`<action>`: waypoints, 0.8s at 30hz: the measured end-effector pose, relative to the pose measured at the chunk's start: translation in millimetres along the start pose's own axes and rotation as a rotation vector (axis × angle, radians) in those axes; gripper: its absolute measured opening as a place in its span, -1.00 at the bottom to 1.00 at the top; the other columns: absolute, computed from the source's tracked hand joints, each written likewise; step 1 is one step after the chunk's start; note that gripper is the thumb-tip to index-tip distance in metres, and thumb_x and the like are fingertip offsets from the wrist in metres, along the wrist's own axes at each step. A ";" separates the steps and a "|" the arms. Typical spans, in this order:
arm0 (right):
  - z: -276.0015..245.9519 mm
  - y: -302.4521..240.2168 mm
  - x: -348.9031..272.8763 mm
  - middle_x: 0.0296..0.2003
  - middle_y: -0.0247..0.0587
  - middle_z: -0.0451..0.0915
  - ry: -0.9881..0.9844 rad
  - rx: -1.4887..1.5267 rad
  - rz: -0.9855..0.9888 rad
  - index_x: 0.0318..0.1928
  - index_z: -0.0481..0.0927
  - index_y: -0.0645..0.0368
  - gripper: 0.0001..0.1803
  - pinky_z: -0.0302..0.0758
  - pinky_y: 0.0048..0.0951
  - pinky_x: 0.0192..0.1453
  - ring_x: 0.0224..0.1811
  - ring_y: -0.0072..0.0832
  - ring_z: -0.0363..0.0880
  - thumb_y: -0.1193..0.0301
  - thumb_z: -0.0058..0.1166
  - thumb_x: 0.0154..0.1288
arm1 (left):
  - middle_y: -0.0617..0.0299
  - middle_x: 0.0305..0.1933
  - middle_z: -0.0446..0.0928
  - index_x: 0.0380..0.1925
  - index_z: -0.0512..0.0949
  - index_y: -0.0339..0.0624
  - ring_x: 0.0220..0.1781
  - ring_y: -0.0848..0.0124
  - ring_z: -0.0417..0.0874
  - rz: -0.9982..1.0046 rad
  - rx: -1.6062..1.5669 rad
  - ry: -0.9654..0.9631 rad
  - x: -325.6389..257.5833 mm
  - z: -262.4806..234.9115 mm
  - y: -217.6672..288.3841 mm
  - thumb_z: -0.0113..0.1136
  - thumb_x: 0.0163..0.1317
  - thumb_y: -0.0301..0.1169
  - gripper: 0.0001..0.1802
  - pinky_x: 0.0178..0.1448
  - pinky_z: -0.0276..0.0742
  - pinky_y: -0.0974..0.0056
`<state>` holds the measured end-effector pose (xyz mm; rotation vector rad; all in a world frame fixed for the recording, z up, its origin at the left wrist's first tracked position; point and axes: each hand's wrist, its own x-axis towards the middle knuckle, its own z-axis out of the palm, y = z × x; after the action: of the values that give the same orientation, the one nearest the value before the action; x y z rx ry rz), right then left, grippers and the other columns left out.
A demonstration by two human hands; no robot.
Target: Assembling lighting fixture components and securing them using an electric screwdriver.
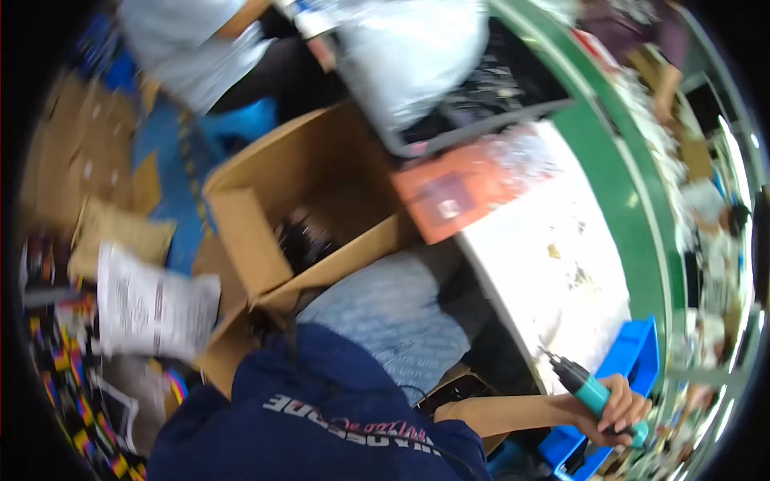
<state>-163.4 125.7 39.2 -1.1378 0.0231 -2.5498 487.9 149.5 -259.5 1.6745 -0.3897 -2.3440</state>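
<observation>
My right hand [622,407] is wrapped round the teal body of an electric screwdriver [592,393]. The tool's black nose and thin bit point up and left, over the near edge of a white work surface [553,280]. Beneath that hand lies a blue plastic bin [639,353], partly covered by my forearm. My left hand does not show; the navy sweatshirt fills the lower part of the picture.
An open cardboard box [249,232] with dark parts inside stands left of my lap. Beyond the orange sheet [437,200] is a dark tray [481,132] with a plastic bag [413,48]. A green conveyor belt [605,176] runs along the right. Co-workers sit nearby.
</observation>
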 end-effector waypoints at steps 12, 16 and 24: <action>-36.3 -26.7 11.8 -0.58 -0.36 0.43 -0.028 -0.315 -0.090 -0.33 0.27 0.17 -0.68 0.38 -0.77 -0.68 -0.76 -0.71 0.42 0.47 0.21 0.05 | -0.02 -0.32 0.60 -0.16 0.50 -0.37 -0.20 0.24 0.65 1.221 0.832 -0.669 -137.6 403.7 508.3 -0.02 0.33 -0.23 -0.63 -0.16 0.57 0.20; -40.3 -54.0 8.2 -0.58 -0.26 0.42 -0.009 -0.626 -0.142 -0.29 0.21 0.21 -0.63 0.40 -0.67 -0.68 -0.77 -0.60 0.40 0.48 0.19 0.03 | 0.08 -0.13 0.62 0.02 0.52 -0.14 -0.10 0.28 0.63 1.776 1.617 0.026 0.2 616.6 646.9 0.06 0.23 -0.07 -0.52 0.01 0.51 0.25; -63.7 -94.5 -20.9 -0.62 -0.16 0.44 0.088 -0.924 -0.116 -0.31 0.19 0.21 -0.60 0.43 -0.60 -0.78 -0.80 -0.55 0.40 0.52 0.20 0.00 | 0.05 0.12 0.49 0.03 0.52 -0.08 0.15 0.09 0.48 0.837 2.885 0.414 323.2 659.6 824.4 0.09 0.10 0.01 -0.44 0.23 0.35 0.06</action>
<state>-225.6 213.3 -4.4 -1.3132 1.2950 -2.7250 -210.9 -680.6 -54.8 -0.5707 2.4170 -0.5127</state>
